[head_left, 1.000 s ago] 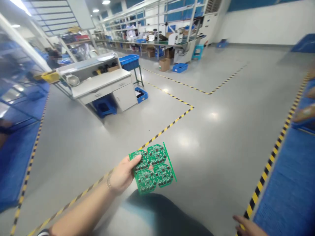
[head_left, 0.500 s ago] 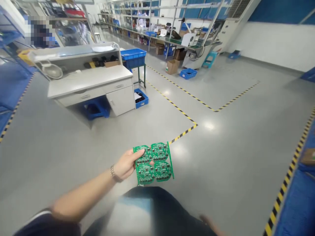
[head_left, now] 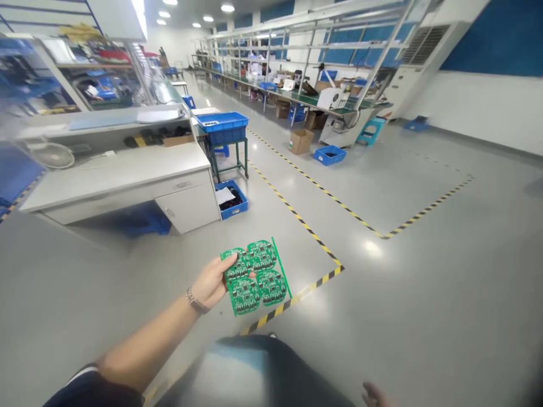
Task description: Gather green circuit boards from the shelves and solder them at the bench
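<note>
My left hand grips a green circuit board panel by its left edge, thumb on top and fingers underneath. The panel carries several rounded boards full of small black and silver parts, and a thin green strip runs along its right side. A metal bracelet or watch is round my left wrist. Low at the right edge of my body, my right hand hangs, cut off by the frame's bottom. It is blurred and touches nothing that I can see.
A white desk stands ahead on the left, with a blue stool beneath. Beside it are a blue bin on the floor and blue crates on a stand. Yellow-black tape marks the floor. A long workbench lies beyond.
The view has tilted up and the desk now appears nearer and further left. My left hand still holds the panel, slightly further left in view. My right hand has shifted a little right.
</note>
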Motion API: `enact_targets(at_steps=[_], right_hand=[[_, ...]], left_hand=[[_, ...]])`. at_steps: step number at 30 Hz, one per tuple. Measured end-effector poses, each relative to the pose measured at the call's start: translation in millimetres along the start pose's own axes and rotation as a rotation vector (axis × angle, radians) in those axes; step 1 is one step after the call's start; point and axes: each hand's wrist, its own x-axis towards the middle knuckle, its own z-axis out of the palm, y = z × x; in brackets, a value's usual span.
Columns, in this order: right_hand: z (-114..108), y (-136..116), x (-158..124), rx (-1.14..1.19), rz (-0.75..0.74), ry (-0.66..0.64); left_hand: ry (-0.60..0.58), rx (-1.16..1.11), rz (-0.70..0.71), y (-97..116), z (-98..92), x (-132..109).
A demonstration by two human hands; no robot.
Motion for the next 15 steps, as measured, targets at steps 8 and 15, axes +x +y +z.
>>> enact_targets(at_steps=[8, 15], right_hand=[[-103, -133, 291, -0.102, -0.405, -0.144], [-142, -144, 441, -0.200, -0.322, -0.086]], left_hand=[[0.196, -0.136, 0.098, 30, 54.3, 148], [0.151, -0.368, -0.058, 68, 55.5, 377]])
